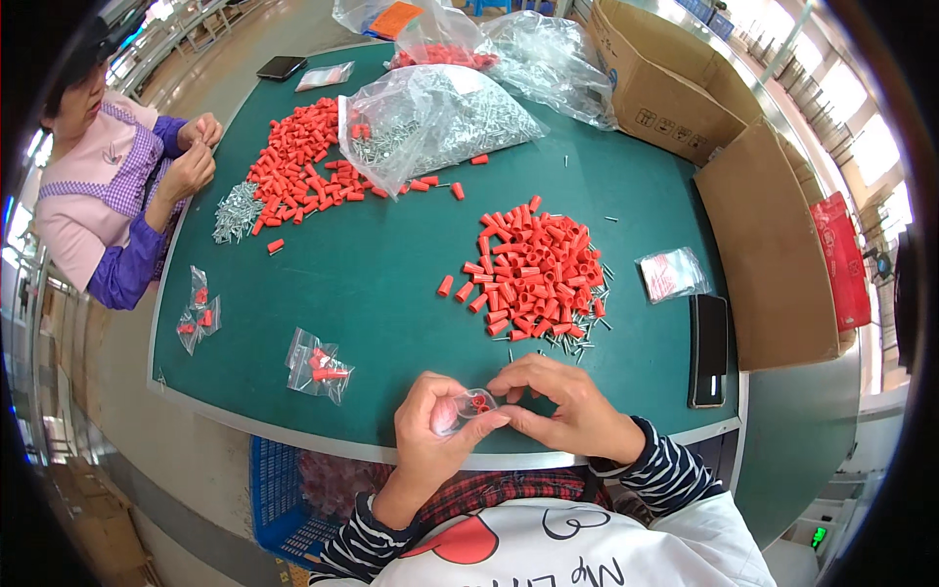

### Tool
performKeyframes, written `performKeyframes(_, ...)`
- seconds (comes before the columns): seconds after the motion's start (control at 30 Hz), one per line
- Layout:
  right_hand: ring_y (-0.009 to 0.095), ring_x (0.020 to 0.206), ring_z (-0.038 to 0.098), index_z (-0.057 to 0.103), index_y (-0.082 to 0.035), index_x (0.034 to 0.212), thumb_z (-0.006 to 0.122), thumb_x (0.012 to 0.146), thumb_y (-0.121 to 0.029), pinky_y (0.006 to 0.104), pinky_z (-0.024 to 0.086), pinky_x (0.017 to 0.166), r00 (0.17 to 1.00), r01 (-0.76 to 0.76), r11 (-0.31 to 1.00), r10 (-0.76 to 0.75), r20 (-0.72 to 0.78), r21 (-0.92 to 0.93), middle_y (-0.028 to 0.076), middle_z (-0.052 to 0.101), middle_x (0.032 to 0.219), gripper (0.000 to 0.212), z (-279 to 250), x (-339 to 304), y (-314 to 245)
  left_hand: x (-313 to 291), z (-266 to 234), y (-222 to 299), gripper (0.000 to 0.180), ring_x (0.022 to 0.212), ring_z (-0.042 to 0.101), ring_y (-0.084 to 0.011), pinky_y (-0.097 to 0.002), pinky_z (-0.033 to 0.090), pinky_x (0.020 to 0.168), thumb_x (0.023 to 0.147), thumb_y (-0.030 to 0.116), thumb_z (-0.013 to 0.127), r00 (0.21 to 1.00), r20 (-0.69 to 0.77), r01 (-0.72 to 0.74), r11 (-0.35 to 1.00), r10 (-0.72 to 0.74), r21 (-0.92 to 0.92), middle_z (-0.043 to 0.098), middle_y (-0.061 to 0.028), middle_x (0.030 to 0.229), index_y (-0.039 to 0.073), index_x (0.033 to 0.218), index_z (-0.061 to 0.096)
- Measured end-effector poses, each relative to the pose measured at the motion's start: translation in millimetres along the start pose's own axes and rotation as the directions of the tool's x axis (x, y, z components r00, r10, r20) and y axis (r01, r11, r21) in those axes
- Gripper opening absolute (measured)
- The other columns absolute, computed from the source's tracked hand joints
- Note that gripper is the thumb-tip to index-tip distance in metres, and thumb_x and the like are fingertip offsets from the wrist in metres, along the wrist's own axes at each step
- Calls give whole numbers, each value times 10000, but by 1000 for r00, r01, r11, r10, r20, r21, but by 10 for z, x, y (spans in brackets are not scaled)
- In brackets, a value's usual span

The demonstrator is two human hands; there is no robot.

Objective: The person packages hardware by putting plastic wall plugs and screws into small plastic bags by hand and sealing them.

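Note:
Near the table's front edge, my left hand (430, 428) is closed round a small clear plastic bag (452, 415) with red plastic caps (479, 401) inside. The fingers of my right hand (564, 403) pinch the bag's right edge. Just beyond my hands lies a heap of red plastic caps (538, 269), with silver screws (572, 342) scattered along its near and right sides. To the left of my hands, a filled clear bag (319, 367) with red caps lies flat on the table.
A co-worker (108, 176) sits at the left, hands raised beside another red cap heap (298, 147) and screw pile (237, 213). A large bag of screws (440, 122) lies at the back. Cardboard boxes (773, 254), a phone (707, 352) and a stack of small bags (673, 275) are at right.

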State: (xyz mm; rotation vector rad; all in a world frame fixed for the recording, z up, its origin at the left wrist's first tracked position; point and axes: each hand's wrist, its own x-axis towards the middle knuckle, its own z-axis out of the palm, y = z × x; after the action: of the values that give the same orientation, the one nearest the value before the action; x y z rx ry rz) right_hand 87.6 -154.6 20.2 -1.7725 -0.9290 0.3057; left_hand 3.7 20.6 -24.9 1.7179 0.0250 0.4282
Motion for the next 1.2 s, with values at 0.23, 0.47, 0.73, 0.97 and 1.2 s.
performKeyframes(0.23,166,735,613,677,8,926,703,849,-38,286,492,660,996,-38,990,48,-70,136,82,635,855,94,15,-6,39,29,-16,56,250,760,528,-99,-239,437,672,793,104,826,999,37,35,994,-32,-102,583,-49,875,-5,898,627)
performKeyframes(0.47,154,730,597,676,-5,919,704,868,-58,273,469,643,986,-118,971,139,-92,209,67,629,822,78,8,4,2,23,-78,45,63,760,540,-107,-241,435,667,869,-7,708,999,2,38,996,-38,-79,594,-64,872,-28,916,671)
performKeyframes(0.73,171,739,601,662,-5,912,676,888,-54,288,463,635,984,-70,988,91,-151,139,75,635,833,56,36,-22,41,38,-47,102,81,726,567,-149,-269,451,642,820,-1,746,999,-42,-26,1000,26,15,625,-71,815,0,877,689)
performKeyframes(0.97,256,727,585,619,-28,854,672,870,-56,350,454,676,991,-31,999,27,-129,-22,91,625,789,62,35,36,-29,38,-42,165,90,711,567,-136,-257,447,619,811,3,757,998,-48,30,1000,-30,-5,626,-61,787,5,882,701)
performKeyframes(1.2,270,759,602,642,-34,894,679,854,-43,363,459,696,995,56,998,-57,-83,-8,67,643,827,55,156,85,-35,-8,-190,204,114,679,558,-122,-246,440,600,777,-39,756,1000,-14,-7,993,9,116,625,-50,776,9,869,709)
